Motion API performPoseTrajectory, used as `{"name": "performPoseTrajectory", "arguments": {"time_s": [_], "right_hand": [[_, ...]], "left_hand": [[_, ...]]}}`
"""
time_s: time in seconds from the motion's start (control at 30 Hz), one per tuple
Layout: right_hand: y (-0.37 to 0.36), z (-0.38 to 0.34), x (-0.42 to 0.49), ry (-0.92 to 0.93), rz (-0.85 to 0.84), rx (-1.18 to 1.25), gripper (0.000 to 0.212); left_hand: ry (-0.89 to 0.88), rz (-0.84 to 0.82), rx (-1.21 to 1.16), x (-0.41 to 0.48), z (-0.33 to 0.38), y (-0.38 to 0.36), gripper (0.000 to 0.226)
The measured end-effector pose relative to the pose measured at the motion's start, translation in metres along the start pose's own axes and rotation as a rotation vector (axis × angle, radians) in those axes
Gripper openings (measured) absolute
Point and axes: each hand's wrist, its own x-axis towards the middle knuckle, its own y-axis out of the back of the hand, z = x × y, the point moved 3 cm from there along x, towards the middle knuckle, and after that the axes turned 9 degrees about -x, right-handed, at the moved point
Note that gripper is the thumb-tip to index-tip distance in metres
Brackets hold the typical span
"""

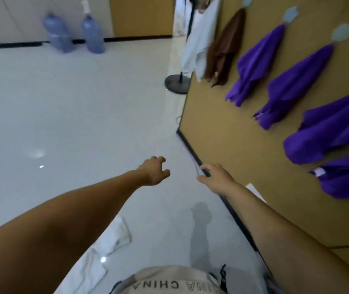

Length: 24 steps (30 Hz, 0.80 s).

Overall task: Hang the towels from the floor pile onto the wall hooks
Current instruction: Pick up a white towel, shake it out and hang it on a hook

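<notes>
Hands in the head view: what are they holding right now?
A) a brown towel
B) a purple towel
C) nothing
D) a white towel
C: the left hand and the right hand are both stretched out with loosely curled fingers around nothing, while a white towel lies on the floor beneath the left arm.

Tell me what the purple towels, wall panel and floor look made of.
Purple towels: soft matte cloth, likely microfibre, hanging in limp folds.
Wall panel: matte tan board, possibly cork or fibreboard.
Floor: glossy pale tile or stone, mirroring lights.
</notes>
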Motion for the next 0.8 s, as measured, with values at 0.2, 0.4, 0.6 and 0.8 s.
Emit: {"name": "performPoseTrajectory", "arguments": {"time_s": [0.2, 0.4, 0.6, 0.8], "right_hand": [[-0.092, -0.145, 0.032, 0.207, -0.228, -0.097, 0.054], [-0.184, -0.218, 0.077, 0.361, -0.419, -0.213, 0.053], [-0.307, -0.246, 0.13, 0.434, -0.594, -0.286, 0.048], [-0.487, -0.234, 0.184, 0.446, -0.73, -0.342, 0.046]], "left_hand": [[0.307, 0.043, -0.068, -0.059, -0.164, 0.045, 0.062], [0.585, 0.058, -0.22, -0.096, -0.272, 0.028, 0.06], [0.815, 0.098, -0.34, -0.093, -0.373, -0.022, 0.056], [0.903, 0.082, -0.458, -0.044, -0.503, -0.134, 0.053]]}}
